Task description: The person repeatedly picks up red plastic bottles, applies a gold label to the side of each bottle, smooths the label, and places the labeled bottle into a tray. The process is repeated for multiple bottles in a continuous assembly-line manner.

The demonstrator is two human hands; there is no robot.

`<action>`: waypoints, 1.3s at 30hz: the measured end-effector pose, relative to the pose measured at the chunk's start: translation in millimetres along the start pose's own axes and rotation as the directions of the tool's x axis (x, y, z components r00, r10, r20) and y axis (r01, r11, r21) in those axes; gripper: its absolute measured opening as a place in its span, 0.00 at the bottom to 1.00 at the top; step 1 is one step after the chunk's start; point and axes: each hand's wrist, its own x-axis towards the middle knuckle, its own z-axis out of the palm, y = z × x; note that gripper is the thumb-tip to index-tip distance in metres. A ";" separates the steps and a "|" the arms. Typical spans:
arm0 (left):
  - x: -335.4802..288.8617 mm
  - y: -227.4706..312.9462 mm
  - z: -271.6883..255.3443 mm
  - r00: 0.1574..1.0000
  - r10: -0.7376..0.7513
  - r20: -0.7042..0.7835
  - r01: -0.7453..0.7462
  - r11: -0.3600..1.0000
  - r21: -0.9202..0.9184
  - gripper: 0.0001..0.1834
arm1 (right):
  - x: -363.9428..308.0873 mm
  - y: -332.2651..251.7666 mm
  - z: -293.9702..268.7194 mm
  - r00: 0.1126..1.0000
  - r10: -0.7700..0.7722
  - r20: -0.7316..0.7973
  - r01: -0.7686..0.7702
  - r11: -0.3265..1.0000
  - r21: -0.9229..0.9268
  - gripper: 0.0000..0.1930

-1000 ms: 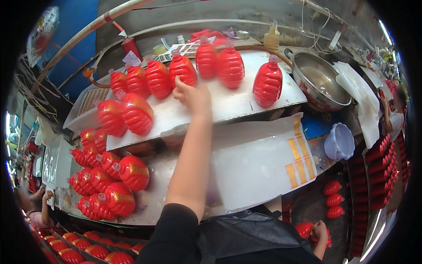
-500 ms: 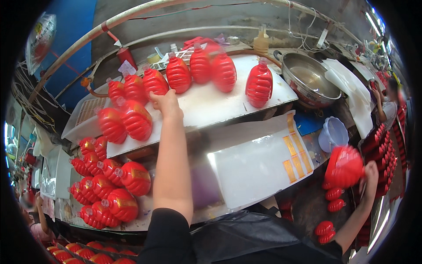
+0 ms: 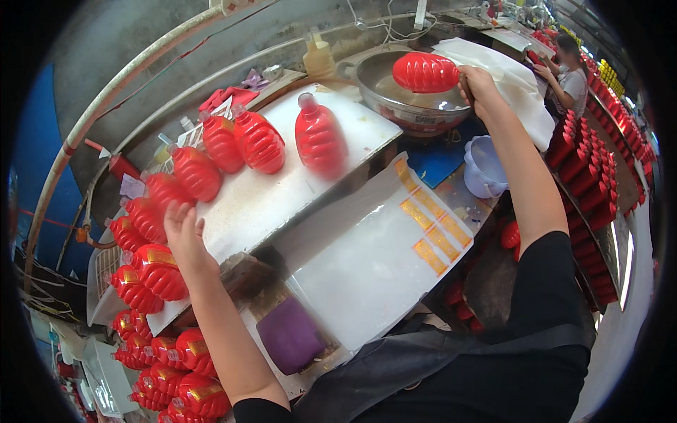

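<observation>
Held the red bottle [image 3: 425, 72] level over the metal basin [image 3: 395, 107] at the far right, neck to the right, with the fingers of the right hand [image 3: 482, 87] clasped around the neck end. Supported at one end only, so probably heavier toward the left; seemed liable to twist loose and drop into the basin, given a slack or slick grasp. Could also have struck the basin's rim through too low a swing.

Had the fingers of the left hand [image 3: 185, 236] spread and released, with nothing visible in them, just beside the left-hand bottles [image 3: 147, 220] on the white-topped table [image 3: 257, 201]; could not tell touching from a narrow gap. Risked toppling several through a careless brush of the wrist, because of such close spacing. Allowed more room around the single upright bottle [image 3: 321, 141] farther right, hence probably less danger there.
</observation>
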 end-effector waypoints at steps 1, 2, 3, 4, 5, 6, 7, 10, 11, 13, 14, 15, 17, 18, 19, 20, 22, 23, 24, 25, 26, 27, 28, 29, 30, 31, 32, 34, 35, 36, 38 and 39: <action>-16.1 4.5 -1.7 0.996 -0.003 0.084 0.002 1.000 0.010 0.26 | 17.6 8.0 4.3 1.000 0.002 0.005 -0.002 0.996 -0.089 0.07; -31.3 7.7 -3.6 0.985 0.009 0.174 -0.011 1.000 0.009 0.24 | 32.1 15.5 5.4 0.998 -0.007 0.056 0.017 0.986 -0.168 0.07; -45.7 9.2 -5.3 0.980 -0.020 0.198 0.008 0.998 0.060 0.22 | 41.0 28.3 6.8 1.000 -0.005 0.028 0.011 0.972 -0.236 0.08; -59.6 10.0 -8.2 0.973 -0.026 0.230 0.004 0.995 0.096 0.20 | 49.3 38.7 8.5 0.992 -0.127 -0.005 0.114 0.902 -0.417 0.09; -72.0 10.9 -12.1 0.968 -0.053 0.245 0.025 0.993 0.119 0.18 | 55.8 48.3 11.3 0.961 -0.259 -0.095 0.157 0.798 -0.581 0.09; -81.9 12.1 -16.4 0.966 -0.122 0.229 0.089 0.985 0.151 0.18 | 60.3 55.6 13.0 0.917 -0.365 -0.159 0.141 0.671 -0.728 0.10; -91.7 12.6 -21.0 0.957 -0.147 0.249 0.109 0.981 0.163 0.17 | 63.3 58.1 11.2 0.928 -0.355 -0.116 0.134 0.606 -0.784 0.12; -113.7 13.8 -34.9 0.933 -0.207 0.295 0.152 0.968 0.200 0.17 | 62.2 56.3 9.9 0.947 -0.321 -0.032 0.149 0.522 -0.840 0.13; -120.3 14.4 -39.8 0.929 -0.248 0.274 0.186 0.954 0.234 0.17 | 59.9 51.3 8.4 0.979 -0.203 0.022 0.135 0.560 -0.817 0.15; -132.4 15.8 -49.3 0.923 -0.227 0.311 0.150 0.956 0.251 0.17 | 53.9 37.7 6.3 0.989 0.031 0.146 0.097 0.611 -0.785 0.17; -138.0 16.7 -53.7 0.927 -0.241 0.287 0.157 0.945 0.286 0.17 | 50.9 30.5 5.6 0.976 0.034 0.217 0.171 0.504 -0.847 0.18; -142.8 17.4 -57.3 0.925 -0.231 0.300 0.147 0.950 0.277 0.16 | 47.2 25.6 5.9 0.969 0.007 0.248 0.230 0.350 -0.908 0.18; -153.1 17.8 -62.6 0.926 -0.224 0.303 0.143 0.953 0.267 0.16 | 43.1 19.0 8.2 0.954 -0.003 0.300 0.297 0.152 -0.943 0.18; -158.1 18.6 -65.3 0.929 -0.224 0.294 0.145 0.953 0.268 0.16 | 42.4 18.5 9.9 0.948 0.009 0.319 0.315 0.120 -0.941 0.18; -161.9 18.2 -66.6 0.930 -0.235 0.283 0.160 0.951 0.266 0.16 | 42.5 20.1 12.0 0.928 0.021 0.372 0.368 0.111 -0.923 0.18; -166.5 19.3 -69.4 0.924 -0.236 0.301 0.163 0.955 0.247 0.16 | 43.5 23.7 14.0 0.940 -0.020 0.341 0.339 0.181 -0.923 0.17; -177.2 19.4 -72.5 0.916 -0.263 0.303 0.194 0.952 0.238 0.17 | 48.5 34.4 16.3 0.947 -0.104 0.305 0.322 0.350 -0.880 0.16; -182.1 19.0 -73.7 0.912 -0.273 0.307 0.210 0.952 0.223 0.17 | 51.6 41.2 16.3 0.950 -0.191 0.247 0.305 0.404 -0.862 0.16; -186.1 18.5 -74.5 0.908 -0.277 0.313 0.214 0.952 0.221 0.17 | 55.0 48.0 15.9 0.948 -0.277 0.155 0.271 0.453 -0.849 0.16; -189.8 18.0 -75.4 0.908 -0.274 0.316 0.212 0.953 0.219 0.17 | 58.2 54.5 14.8 0.940 -0.337 0.059 0.235 0.509 -0.828 0.16; -193.4 17.9 -76.8 0.909 -0.293 0.297 0.227 0.945 0.235 0.17 | 61.2 59.6 12.6 0.941 -0.339 0.006 0.217 0.588 -0.779 0.14; -196.4 18.7 -79.0 0.906 -0.298 0.302 0.230 0.943 0.240 0.17 | 63.8 62.6 9.2 0.947 -0.319 -0.043 0.192 0.666 -0.720 0.14; -198.3 19.0 -80.7 0.902 -0.278 0.331 0.209 0.950 0.230 0.17 | 65.7 64.4 5.3 0.960 -0.269 -0.082 0.154 0.748 -0.646 0.14; -200.0 19.5 -82.9 0.898 -0.277 0.340 0.203 0.950 0.237 0.17 | 66.9 63.8 0.9 0.969 -0.220 -0.109 0.139 0.858 -0.494 0.13; -201.9 20.2 -85.3 0.896 -0.302 0.325 0.219 0.938 0.269 0.17 | 67.5 61.2 -3.2 0.985 -0.135 -0.107 0.094 0.941 -0.326 0.13; -202.7 20.3 -87.0 0.894 -0.311 0.322 0.219 0.931 0.293 0.17 | 66.9 56.3 -7.4 0.981 -0.152 -0.123 0.113 0.953 -0.280 0.12; -205.0 20.8 -89.3 0.891 -0.283 0.355 0.190 0.943 0.275 0.17 | 65.0 49.1 -11.7 0.978 -0.161 -0.130 0.126 0.961 -0.246 0.13; -209.1 20.6 -91.2 0.881 -0.300 0.365 0.206 0.939 0.275 0.17 | 57.9 28.9 -15.3 0.964 -0.219 -0.152 0.179 0.955 -0.238 0.16; -211.6 21.0 -92.2 0.874 -0.301 0.381 0.204 0.940 0.274 0.17 | 52.0 16.6 -13.6 0.915 -0.368 -0.163 0.276 0.869 -0.410 0.17; -212.8 21.4 -92.0 0.865 -0.294 0.406 0.200 0.945 0.257 0.17 | 41.7 2.4 -14.9 0.824 -0.558 -0.095 0.388 0.679 -0.623 0.17; -215.6 24.5 -91.8 0.852 -0.304 0.427 0.177 0.933 0.312 0.18 | 13.6 -27.9 -11.3 0.745 -0.667 -0.014 0.442 0.510 -0.738 0.18; -216.8 26.5 -90.7 0.849 -0.297 0.437 0.155 0.930 0.333 0.19 | -6.1 -45.7 -9.9 0.757 -0.650 0.060 0.501 0.520 -0.692 0.18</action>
